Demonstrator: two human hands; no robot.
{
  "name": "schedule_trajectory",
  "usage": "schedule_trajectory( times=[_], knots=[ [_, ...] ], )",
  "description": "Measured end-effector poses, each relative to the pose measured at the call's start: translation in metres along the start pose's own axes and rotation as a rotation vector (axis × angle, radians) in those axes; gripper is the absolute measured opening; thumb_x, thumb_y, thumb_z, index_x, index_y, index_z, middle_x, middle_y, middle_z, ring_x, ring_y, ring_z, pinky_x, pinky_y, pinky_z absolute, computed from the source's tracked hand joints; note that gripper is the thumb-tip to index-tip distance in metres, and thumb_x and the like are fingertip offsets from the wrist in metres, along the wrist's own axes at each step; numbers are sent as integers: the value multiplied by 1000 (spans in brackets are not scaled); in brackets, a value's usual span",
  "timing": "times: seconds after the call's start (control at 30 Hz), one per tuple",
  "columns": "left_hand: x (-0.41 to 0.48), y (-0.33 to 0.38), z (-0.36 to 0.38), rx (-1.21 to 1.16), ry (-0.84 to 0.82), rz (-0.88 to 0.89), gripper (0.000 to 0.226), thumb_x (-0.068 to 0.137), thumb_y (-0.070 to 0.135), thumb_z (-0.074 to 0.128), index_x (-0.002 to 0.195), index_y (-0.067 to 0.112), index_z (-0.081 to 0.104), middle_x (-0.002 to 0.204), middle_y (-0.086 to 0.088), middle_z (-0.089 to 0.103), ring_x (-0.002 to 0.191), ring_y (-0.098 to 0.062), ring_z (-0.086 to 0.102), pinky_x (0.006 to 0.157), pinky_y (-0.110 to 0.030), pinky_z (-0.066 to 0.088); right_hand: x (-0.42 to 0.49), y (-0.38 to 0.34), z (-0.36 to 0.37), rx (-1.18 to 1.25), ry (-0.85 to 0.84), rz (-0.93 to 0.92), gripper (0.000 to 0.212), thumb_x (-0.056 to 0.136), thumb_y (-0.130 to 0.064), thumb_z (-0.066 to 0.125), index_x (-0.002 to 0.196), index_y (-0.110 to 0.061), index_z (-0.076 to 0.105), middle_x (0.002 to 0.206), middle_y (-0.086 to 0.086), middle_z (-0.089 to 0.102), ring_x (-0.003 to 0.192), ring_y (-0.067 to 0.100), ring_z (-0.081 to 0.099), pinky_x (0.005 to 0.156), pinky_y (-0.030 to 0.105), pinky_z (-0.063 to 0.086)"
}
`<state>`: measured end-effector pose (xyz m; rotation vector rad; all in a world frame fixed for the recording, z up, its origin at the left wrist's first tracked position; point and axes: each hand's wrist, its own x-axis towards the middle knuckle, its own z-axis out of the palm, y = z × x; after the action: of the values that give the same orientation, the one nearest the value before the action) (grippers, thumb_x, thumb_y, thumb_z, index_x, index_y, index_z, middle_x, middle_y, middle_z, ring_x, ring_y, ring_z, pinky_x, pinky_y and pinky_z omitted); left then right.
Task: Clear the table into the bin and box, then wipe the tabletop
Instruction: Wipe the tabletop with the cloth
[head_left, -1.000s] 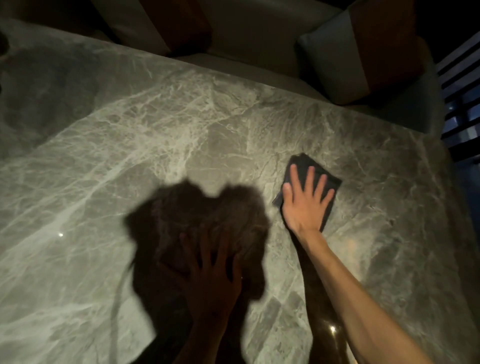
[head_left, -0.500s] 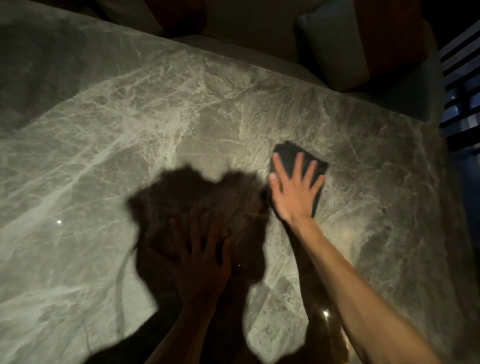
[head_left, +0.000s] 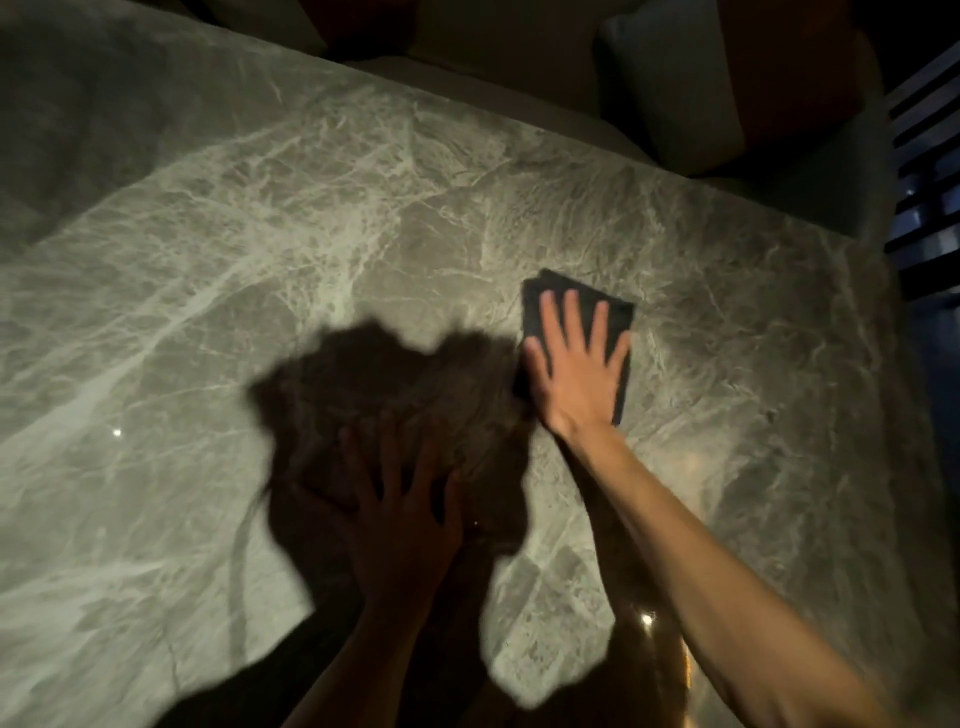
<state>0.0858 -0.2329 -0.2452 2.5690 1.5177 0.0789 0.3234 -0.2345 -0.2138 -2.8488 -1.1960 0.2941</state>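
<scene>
On the grey, white-veined marble tabletop (head_left: 260, 234), the person's right hand (head_left: 576, 374) lies flat with fingers spread, palm pressing on a dark, folded square cloth (head_left: 613, 306) that sits right of centre, toward the far edge. The cloth's corners show beyond the fingertips and at the wrist side. The left hand (head_left: 400, 525) is also spread wide and flat, resting on the bare marble nearer the person, inside a dark shadow. Cushions (head_left: 675, 88) lie beyond the table's far edge
</scene>
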Motion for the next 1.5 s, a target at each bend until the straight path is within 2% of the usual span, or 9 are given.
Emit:
schedule_trajectory(
  times=[0.17,0.4,0.53,0.67,0.97,1.13,1.3,1.4,1.5],
  knots=[
    [0,0,-1,11,-29,-3,57,89,59,39,143,42,39,164,-4,18,151,-41,3,103,-82,2,-129,54,20,-196,-76,-290,61,97,-52,23,155,-40,9,166,-2,5,153,34,3,114,65,18],
    [1,3,-11,-16,-74,1,55,90,58,37,143,42,39,164,-5,15,151,-42,3,101,-82,4,-8,66,-8,14,13,306,56,97,-59,7,152,-48,-2,166,-3,3,153,33,-4,117,67,3],
    [0,3,-12,0,-96,-5,55,89,58,37,140,40,43,164,-5,15,151,-41,2,101,-82,7,-28,16,8,-80,15,-53,56,100,-53,22,154,-43,9,166,-1,9,153,35,2,119,64,6],
    [1,3,-14,3,-100,-3,57,90,58,33,143,38,40,165,-5,10,152,-40,1,101,-82,6,-134,76,20,-203,-81,-345,57,99,-50,22,154,-40,14,166,1,10,153,34,5,116,64,17],
    [3,1,-13,3,-90,-4,63,87,59,36,147,41,29,165,-5,11,151,-41,3,101,-83,4,17,125,-20,65,18,455,57,96,-60,4,151,-48,-5,166,-1,0,153,29,-5,119,63,0],
    [2,0,-6,30,-68,-8,64,84,60,39,145,43,30,165,-2,13,152,-38,4,103,-82,2,57,47,-13,-29,-40,52,58,97,-57,11,153,-44,-1,166,-2,-1,153,31,-5,119,63,1],
    [1,-1,-3,37,-45,15,62,87,58,39,147,42,31,165,-2,9,152,-39,3,103,-81,1,-82,35,19,-107,-50,-558,59,98,-51,31,154,-40,17,165,0,12,153,33,6,118,63,9],
    [1,-4,-3,19,-43,7,63,88,60,33,149,44,23,166,-3,8,152,-39,2,102,-82,1,-155,100,24,-184,-129,-585,60,96,-51,33,154,-39,19,165,3,13,152,35,8,115,65,17],
    [0,-2,-7,4,-57,19,64,89,62,27,150,45,12,166,-4,7,152,-39,0,102,-82,2,-143,147,0,-172,-165,-330,57,99,-53,20,154,-41,14,166,2,11,153,29,6,114,64,21]
  ],
)
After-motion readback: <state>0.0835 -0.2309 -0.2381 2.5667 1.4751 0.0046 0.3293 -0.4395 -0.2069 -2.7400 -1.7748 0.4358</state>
